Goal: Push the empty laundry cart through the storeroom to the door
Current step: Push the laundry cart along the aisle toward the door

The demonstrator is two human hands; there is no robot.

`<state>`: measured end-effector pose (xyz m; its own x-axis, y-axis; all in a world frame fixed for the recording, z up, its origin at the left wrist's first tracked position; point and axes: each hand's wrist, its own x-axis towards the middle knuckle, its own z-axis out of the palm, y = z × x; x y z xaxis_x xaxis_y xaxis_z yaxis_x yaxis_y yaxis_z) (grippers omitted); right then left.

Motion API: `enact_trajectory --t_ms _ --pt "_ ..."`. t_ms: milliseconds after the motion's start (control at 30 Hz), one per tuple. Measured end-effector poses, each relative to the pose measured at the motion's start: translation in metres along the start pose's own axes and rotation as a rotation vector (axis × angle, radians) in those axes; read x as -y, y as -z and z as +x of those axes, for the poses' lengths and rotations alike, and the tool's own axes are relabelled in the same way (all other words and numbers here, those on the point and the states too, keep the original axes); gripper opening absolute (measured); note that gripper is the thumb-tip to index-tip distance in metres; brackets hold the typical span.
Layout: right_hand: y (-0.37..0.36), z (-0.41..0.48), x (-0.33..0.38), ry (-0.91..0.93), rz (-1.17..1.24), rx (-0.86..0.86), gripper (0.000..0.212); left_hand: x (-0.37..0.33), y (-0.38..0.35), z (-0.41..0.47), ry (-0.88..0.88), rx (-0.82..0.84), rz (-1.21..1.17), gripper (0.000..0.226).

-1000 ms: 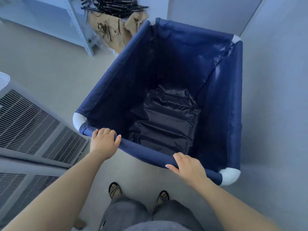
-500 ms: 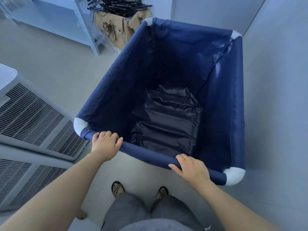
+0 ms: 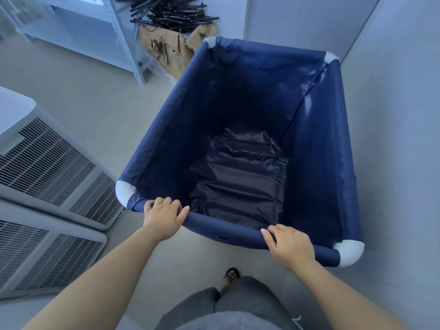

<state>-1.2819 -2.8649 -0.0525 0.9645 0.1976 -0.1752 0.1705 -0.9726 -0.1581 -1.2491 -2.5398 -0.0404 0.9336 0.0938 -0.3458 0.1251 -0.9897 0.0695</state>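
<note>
I have both hands clamped on the near rail of the laundry cart (image 3: 238, 129), left hand (image 3: 164, 214) by its left corner, right hand (image 3: 291, 244) by its right, its long axis running straight ahead, close beside the wall (image 3: 392, 115).

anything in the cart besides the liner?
No: the laundry cart holds only its crumpled dark liner, while the left hand and right hand grip the near rail.

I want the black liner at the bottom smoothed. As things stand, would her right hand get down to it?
Probably yes: the cart is open-topped with nothing over the black liner. The right hand must first leave the rail, and the basket looks deep.
</note>
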Motion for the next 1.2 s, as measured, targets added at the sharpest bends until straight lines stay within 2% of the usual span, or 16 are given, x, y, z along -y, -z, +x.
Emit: enact_trajectory --t_ms 300,367,467,567,667,867,1000,1200 --pt "0.001 -0.028 -0.001 -0.042 -0.019 0.01 0.034 -0.002 -0.013 -0.032 -0.038 0.015 -0.067 0.035" --pt "0.001 -0.036 0.0 -0.049 -0.007 0.055 0.035 -0.001 -0.018 -0.043 -0.031 0.005 -0.053 0.039" --pt "0.002 -0.043 0.003 0.043 0.021 0.19 0.034 0.004 -0.024 -0.054 -0.076 -0.017 0.055 0.044" --pt "0.002 -0.049 0.006 0.16 0.044 0.277 0.034 0.009 -0.022 -0.054 -0.127 0.067 0.11 0.045" --pt "-0.003 -0.058 0.01 0.182 0.065 0.256 0.035 0.009 -0.025 -0.054 -0.178 0.077 0.118 0.044" --pt "-0.006 -0.062 0.012 0.181 0.054 0.26 0.034 0.02 -0.034 -0.053 -0.285 -0.008 0.066 0.043" --pt "-0.007 -0.053 0.014 0.168 0.039 0.265 0.037 0.025 -0.029 -0.034 -0.394 0.061 0.098 0.047" --pt "-0.002 -0.025 0.019 0.113 0.07 0.254 0.034 0.027 -0.014 -0.004 -0.399 0.049 0.101 0.05"
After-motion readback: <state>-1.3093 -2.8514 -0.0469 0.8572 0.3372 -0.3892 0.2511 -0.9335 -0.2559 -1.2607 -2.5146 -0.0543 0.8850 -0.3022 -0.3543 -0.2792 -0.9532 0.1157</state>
